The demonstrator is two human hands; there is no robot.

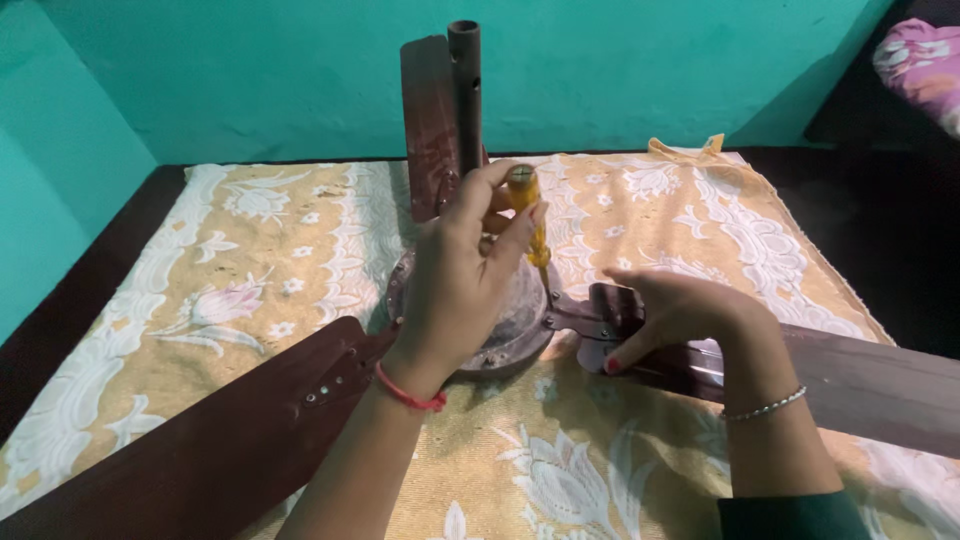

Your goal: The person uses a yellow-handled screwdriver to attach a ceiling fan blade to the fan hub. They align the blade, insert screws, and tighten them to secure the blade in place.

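Ceiling fan (500, 320) lies centre frame on patterned cloth (250, 270); metal, looks heavy, stiff.

Left hand (465, 270) pinches yellow screwdriver (527, 205) w/ fingertips, tip down at blade bracket (575, 318).

Right hand (680, 315), fingers spread, presses flat on blade (860, 385), right of centre.

Best grip prob. hub or rod (465, 90), not thin blades.

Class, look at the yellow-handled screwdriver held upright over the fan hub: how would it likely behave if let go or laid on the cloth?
The screwdriver stands on a thin tip, so it would probably topple if the left hand let go. Its round handle looks apt to roll, though the textured cloth may slow it. It seems stiff and light.
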